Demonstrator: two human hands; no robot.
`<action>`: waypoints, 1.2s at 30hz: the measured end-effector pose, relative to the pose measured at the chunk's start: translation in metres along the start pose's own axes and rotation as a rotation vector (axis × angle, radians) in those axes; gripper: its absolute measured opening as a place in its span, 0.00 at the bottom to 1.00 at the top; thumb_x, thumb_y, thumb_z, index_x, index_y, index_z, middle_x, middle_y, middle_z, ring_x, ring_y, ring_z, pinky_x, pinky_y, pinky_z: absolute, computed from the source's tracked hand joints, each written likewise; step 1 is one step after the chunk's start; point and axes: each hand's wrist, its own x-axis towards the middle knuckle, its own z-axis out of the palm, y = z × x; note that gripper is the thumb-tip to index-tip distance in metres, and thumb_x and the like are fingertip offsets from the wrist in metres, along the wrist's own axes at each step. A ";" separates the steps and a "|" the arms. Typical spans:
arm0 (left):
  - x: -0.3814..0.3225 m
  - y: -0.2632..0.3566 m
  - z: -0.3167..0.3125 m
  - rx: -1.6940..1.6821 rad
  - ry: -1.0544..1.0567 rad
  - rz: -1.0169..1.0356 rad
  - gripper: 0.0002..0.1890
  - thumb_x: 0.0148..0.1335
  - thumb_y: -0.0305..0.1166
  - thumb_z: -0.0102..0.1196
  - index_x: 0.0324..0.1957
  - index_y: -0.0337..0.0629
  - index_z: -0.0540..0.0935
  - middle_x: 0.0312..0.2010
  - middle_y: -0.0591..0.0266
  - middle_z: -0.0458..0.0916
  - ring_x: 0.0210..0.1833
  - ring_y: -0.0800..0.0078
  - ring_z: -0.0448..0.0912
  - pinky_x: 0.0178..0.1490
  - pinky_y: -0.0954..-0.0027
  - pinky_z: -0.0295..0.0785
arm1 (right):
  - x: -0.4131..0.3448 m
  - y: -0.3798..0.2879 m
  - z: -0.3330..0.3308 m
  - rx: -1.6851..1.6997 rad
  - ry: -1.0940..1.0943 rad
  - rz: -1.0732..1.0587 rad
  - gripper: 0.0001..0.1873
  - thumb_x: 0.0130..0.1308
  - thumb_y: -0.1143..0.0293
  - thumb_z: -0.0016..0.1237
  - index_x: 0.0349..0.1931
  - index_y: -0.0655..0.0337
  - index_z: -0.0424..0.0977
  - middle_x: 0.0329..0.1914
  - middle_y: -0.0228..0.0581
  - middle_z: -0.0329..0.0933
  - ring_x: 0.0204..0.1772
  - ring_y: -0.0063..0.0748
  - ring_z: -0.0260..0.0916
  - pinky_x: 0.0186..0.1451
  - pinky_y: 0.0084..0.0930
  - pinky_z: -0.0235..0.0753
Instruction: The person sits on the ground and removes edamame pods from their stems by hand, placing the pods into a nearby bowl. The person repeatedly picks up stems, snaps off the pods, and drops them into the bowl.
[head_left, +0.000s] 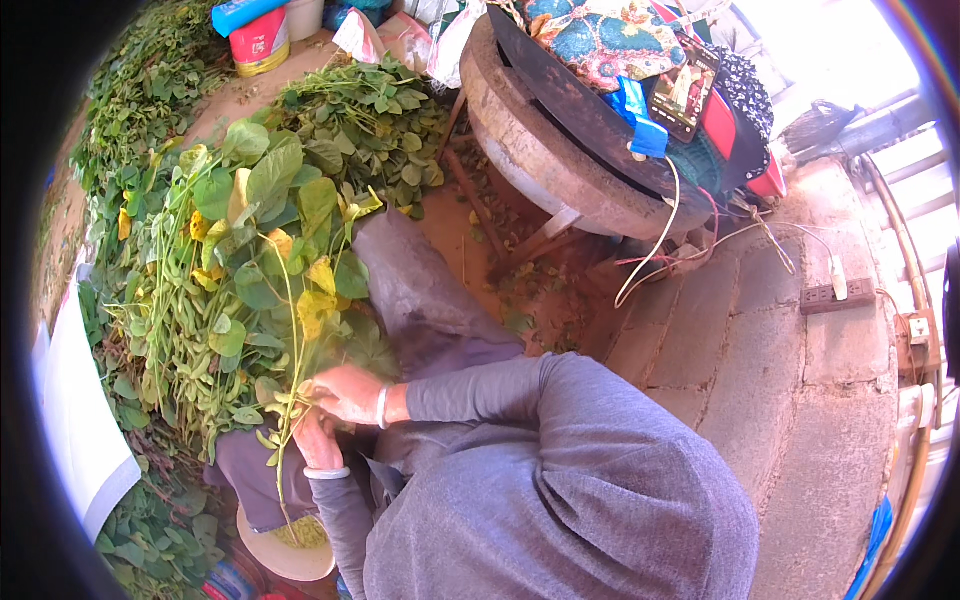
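Observation:
A soybean plant with green pods and green-yellow leaves stands upright between my hands, its stem reaching down over a pale bowl. Small green pieces lie in the bowl. My left hand is closed around the lower stem. Just above it, my right hand has its fingers on a pod cluster; the fingertips are partly hidden. Each wrist wears a light bangle. A large heap of podded soybean plants lies in front of my knees.
Another leafy pile lies beside a round table-like stand bearing cloths and a phone. A red-and-yellow bucket stands beyond. On the right, a power strip sits on a block wall, with a white cable running to the stand.

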 end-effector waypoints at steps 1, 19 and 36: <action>0.006 -0.001 -0.003 0.046 -0.025 -0.019 0.15 0.59 0.27 0.48 0.49 0.39 0.74 0.34 0.69 0.76 0.28 0.88 0.70 0.23 0.86 0.61 | 0.002 0.001 0.000 -0.026 0.001 0.016 0.09 0.51 0.71 0.47 0.32 0.64 0.74 0.29 0.52 0.75 0.36 0.53 0.73 0.37 0.40 0.71; -0.014 0.013 0.013 -0.319 0.018 0.013 0.08 0.62 0.30 0.52 0.40 0.37 0.78 0.30 0.72 0.75 0.27 0.87 0.67 0.25 0.87 0.59 | 0.000 -0.013 -0.024 0.508 -0.249 0.422 0.07 0.65 0.67 0.45 0.36 0.62 0.69 0.25 0.29 0.68 0.22 0.16 0.61 0.23 0.13 0.62; -0.014 0.017 0.015 -0.242 0.062 -0.047 0.08 0.64 0.35 0.49 0.34 0.40 0.76 0.22 0.74 0.70 0.22 0.89 0.62 0.22 0.85 0.52 | -0.001 -0.027 -0.039 0.653 -0.405 0.636 0.09 0.66 0.69 0.42 0.38 0.61 0.75 0.22 0.26 0.71 0.19 0.13 0.63 0.18 0.08 0.61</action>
